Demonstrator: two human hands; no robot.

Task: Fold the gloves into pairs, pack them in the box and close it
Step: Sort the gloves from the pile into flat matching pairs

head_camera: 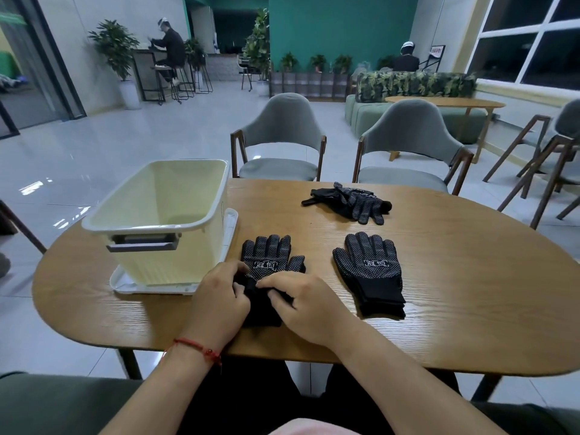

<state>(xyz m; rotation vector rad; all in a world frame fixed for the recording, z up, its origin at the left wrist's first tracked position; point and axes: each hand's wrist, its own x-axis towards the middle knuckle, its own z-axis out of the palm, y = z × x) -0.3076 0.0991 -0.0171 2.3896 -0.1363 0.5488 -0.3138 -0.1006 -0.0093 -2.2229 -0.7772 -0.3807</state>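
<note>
Left grip (219, 304) and right grip (306, 309) pinched your 6 o'clock black dotted fabric glove (266, 255); uneven pulling could skew it.

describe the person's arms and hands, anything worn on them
Both are bare, with no rings showing. The left hand has a thin red string bracelet at its wrist, with small red beads or knots on it. The right hand has nothing at its wrist. No sleeves show on either forearm.
</note>
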